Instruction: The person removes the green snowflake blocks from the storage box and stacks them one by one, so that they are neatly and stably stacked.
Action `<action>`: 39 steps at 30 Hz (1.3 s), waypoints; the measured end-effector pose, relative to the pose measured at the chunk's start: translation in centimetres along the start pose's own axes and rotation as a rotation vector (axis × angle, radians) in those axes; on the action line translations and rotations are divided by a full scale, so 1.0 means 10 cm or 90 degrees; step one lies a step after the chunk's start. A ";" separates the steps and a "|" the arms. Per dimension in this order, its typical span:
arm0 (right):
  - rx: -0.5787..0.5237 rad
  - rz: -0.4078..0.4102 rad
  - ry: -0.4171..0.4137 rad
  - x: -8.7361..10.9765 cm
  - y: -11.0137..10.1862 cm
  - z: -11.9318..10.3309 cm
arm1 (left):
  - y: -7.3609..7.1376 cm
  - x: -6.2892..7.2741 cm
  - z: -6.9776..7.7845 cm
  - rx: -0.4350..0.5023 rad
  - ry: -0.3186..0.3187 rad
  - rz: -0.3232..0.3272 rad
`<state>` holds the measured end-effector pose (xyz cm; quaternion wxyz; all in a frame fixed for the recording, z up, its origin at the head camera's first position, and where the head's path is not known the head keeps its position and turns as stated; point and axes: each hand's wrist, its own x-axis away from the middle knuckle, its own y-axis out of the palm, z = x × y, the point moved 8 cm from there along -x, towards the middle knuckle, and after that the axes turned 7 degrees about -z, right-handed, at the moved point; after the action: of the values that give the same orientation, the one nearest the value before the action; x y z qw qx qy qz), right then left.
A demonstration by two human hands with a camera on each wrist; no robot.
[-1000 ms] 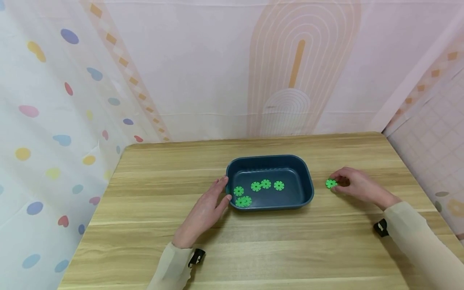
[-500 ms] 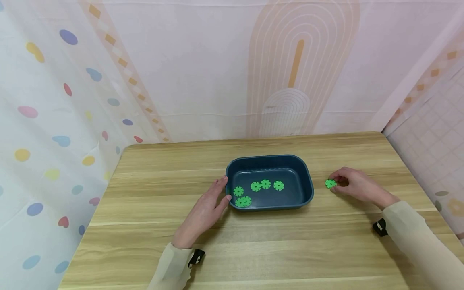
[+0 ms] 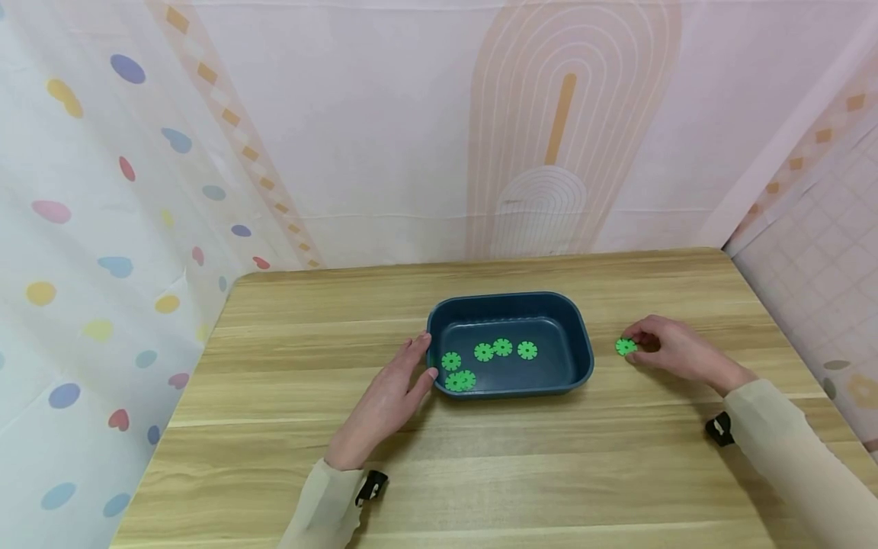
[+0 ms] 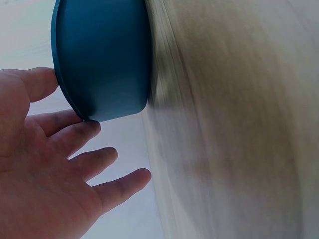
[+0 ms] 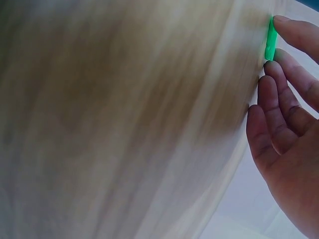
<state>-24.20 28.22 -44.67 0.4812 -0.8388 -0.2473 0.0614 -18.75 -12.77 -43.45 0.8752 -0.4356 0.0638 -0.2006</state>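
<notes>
head view: right hand (image 3: 679,357) pinches a green disc (image 3: 626,347) by its edges, low at the table (image 3: 521,473), right of the blue tray (image 3: 510,372), whose side wall stands between it and the other discs (image 3: 527,351). left wrist view: left hand (image 4: 50,164) spread, fingertips on the tray's rim, apparently steadying it. right wrist view: narrow grip, and there's the disc, edge-on!

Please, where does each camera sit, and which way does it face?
Head: worn on the head, facing forward and down at the blue tray and wooden table; left hand, right hand and sleeves show.
Left wrist: worn there, facing the blue tray's outside; the left hand shows.
Right wrist: worn there, facing the wooden table; the right hand shows, pinching a green disc.
Shared: head and left wrist both show the left hand touching the blue tray.
</notes>
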 end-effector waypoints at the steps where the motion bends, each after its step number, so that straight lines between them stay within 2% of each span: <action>1: 0.000 -0.001 0.000 0.00 0.00 0.00 | 0.00 0.00 0.00 -0.001 -0.001 0.000; 39: -0.005 0.001 -0.018 0.03 -0.01 -0.01 | 0.00 -0.01 0.00 0.003 -0.006 -0.003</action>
<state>-23.91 28.29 -44.52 0.4740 -0.8401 -0.2535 0.0729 -18.83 -12.77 -43.48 0.8760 -0.4345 0.0583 -0.2009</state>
